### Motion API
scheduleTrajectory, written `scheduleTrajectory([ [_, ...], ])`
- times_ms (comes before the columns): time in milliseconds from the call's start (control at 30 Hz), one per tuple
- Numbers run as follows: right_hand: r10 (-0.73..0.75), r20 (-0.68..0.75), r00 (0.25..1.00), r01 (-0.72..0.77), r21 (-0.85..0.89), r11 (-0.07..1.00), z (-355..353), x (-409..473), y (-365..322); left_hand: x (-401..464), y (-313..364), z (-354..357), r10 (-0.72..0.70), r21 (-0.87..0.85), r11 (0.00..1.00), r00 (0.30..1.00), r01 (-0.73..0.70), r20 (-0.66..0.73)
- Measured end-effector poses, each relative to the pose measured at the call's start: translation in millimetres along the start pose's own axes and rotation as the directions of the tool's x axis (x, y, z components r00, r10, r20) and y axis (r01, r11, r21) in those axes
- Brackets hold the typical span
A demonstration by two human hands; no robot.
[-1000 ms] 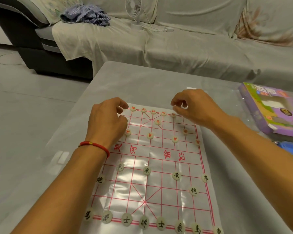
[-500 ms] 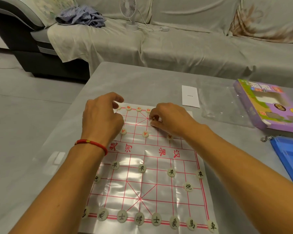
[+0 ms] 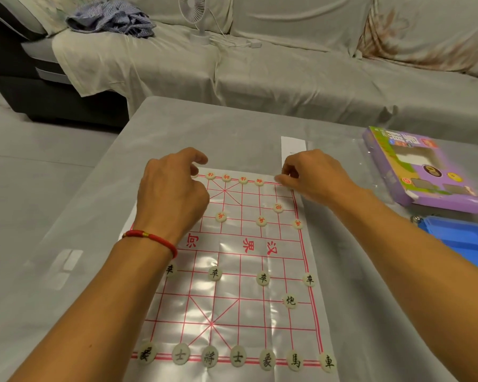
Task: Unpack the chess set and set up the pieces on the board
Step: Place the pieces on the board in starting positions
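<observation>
A glossy chess board sheet with red lines lies on the grey table. Black-lettered round pieces line its near row, with more ahead of them. Red-lettered pieces sit along the far row and two rows nearer. My left hand rests over the board's far left corner, its fingers loosely curled with nothing seen in them; a piece peeks out by the thumb. At the far right corner my right hand pinches a pale piece at the far row.
A purple game box and a blue tray lie at the table's right side. A white paper slip lies beyond the board. A covered sofa with a small fan stands behind the table.
My right hand went to the middle of the far side, took a red piece there, then carried it right to the far row. My left hand stayed put.
</observation>
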State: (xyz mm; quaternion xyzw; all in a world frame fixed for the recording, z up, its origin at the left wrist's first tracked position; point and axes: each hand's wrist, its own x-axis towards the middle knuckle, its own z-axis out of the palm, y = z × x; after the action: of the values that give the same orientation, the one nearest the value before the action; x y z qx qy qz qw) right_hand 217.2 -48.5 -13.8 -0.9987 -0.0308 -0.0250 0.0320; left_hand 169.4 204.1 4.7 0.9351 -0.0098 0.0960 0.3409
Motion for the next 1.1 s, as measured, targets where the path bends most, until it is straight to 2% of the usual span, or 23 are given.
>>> scheduleTrajectory([
  [233, -0.018, 0.035, 0.999, 0.022, -0.101, 0.995, 12, 5, -11, 3, -3, -1, -0.001, -0.002, 1.000, 1.000, 0.001, -0.020],
  [400, -0.084, -0.069, 0.994, 0.078, -0.086, 0.993, 0, -4, 4, 3, -3, -4, 0.002, 0.001, 1.000, 0.999, -0.002, -0.032],
  [567, -0.200, 0.023, 0.980, 0.201, -0.079, 0.976, 2, -8, 6, 2, -3, -4, -0.004, -0.001, 1.000, 1.000, 0.004, -0.031],
  [1100, -0.165, -0.007, 0.986, 0.164, -0.061, 0.985, 17, 4, 6, 4, -5, -1, -0.010, -0.004, 1.000, 1.000, 0.010, -0.025],
])
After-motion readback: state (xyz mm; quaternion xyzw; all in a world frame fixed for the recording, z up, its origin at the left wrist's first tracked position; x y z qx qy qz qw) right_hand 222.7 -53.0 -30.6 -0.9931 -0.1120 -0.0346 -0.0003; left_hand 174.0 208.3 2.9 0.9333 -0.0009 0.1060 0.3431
